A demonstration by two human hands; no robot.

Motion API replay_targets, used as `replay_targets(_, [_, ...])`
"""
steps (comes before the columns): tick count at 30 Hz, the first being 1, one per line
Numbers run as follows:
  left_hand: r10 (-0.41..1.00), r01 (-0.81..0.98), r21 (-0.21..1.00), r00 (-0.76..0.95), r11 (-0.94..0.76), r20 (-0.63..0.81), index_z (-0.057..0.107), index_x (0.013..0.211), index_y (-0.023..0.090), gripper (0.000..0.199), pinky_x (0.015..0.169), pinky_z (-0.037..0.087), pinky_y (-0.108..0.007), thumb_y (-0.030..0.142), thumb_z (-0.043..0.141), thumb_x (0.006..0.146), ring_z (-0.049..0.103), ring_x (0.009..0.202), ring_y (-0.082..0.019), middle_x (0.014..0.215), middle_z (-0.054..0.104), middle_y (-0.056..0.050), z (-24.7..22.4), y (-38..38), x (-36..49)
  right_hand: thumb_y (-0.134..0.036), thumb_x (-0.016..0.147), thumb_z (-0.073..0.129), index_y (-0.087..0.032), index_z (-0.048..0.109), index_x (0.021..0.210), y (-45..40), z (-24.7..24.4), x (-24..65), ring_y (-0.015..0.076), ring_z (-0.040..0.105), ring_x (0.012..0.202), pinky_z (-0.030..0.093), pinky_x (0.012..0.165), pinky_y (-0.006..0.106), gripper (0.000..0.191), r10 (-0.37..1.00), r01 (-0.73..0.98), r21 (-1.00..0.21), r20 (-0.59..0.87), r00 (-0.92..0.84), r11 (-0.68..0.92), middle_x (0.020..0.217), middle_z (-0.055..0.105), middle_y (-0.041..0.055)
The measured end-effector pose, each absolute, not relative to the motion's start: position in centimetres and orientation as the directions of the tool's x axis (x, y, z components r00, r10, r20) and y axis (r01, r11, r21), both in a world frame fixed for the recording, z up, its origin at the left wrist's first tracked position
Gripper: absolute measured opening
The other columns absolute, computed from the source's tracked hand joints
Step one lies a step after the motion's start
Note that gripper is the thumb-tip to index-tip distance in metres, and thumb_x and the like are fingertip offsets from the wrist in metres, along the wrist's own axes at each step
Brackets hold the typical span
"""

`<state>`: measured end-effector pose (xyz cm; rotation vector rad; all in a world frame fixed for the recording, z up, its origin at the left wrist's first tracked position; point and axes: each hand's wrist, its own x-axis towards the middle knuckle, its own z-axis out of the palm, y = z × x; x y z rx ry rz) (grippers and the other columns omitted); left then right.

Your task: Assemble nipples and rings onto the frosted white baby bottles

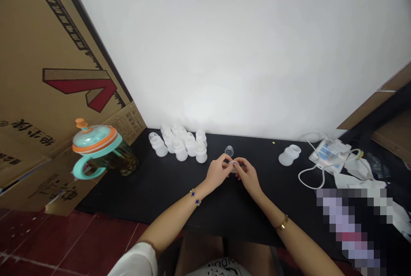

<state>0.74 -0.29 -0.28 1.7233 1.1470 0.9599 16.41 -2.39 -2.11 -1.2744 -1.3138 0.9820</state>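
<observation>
My left hand (218,170) and my right hand (248,177) meet over the middle of the black table. Between them, both sets of fingers pinch a small translucent bottle collar (234,166); fingers cover part of it, so its exact shape is hard to make out. Just beyond my fingertips stands a clear domed bottle cap (229,151). To the left is a cluster of several white baby bottles (180,151) with clear domed caps on. Off to the right, a white bottle body (289,155) with an uncovered mouth sits tilted in view.
A large jug (120,158) with a teal handle and orange-rimmed lid stands at the table's left end, beside big cardboard boxes (35,74). On the right lie a white cable (313,184), a white box (330,156) and crumpled white wrapping (356,180). A white wall (231,53) rises behind.
</observation>
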Motion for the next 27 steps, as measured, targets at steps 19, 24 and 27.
replay_targets(19, [0.914, 0.591, 0.699, 0.303, -0.403, 0.271, 0.064, 0.107, 0.027, 0.02, 0.058, 0.038, -0.025, 0.038, 0.053, 0.095, 0.067, 0.064, -0.018, 0.073, 0.073, 0.001, -0.02, -0.37, 0.66, -0.055, 0.086, 0.063, -0.023, 0.071, 0.098, -2.18, -2.47, 16.88, 0.0125, 0.053, 0.054, 0.045, 0.047, 0.025, 0.036, 0.98, 0.203, -0.964, 0.187, 0.074, 0.169, 0.087, 0.065, 0.0032])
replay_targets(24, [0.918, 0.537, 0.753, 0.314, -0.38, 0.24, 0.063, 0.101, 0.024, 0.016, 0.057, 0.037, -0.024, 0.035, 0.052, 0.095, 0.063, 0.058, -0.016, 0.067, 0.07, 0.002, 0.27, -0.56, 0.8, -0.054, 0.085, 0.063, -0.023, 0.069, 0.105, -2.09, -2.6, 16.9, 0.0137, 0.055, 0.056, 0.045, 0.045, 0.025, 0.038, 0.986, 0.201, -0.972, 0.144, 0.079, 0.126, 0.091, 0.065, 0.0039])
replay_targets(27, [0.924, 0.519, 0.774, 0.309, -0.362, 0.225, 0.061, 0.099, 0.023, 0.015, 0.056, 0.037, -0.024, 0.034, 0.052, 0.095, 0.061, 0.055, -0.016, 0.064, 0.068, 0.003, 0.28, -0.6, 0.9, -0.053, 0.086, 0.062, -0.022, 0.067, 0.1, -2.13, -2.34, 16.84, 0.0144, 0.056, 0.056, 0.044, 0.045, 0.024, 0.034, 0.991, 0.208, -0.973, 0.118, 0.065, 0.102, 0.085, 0.066, 0.0035])
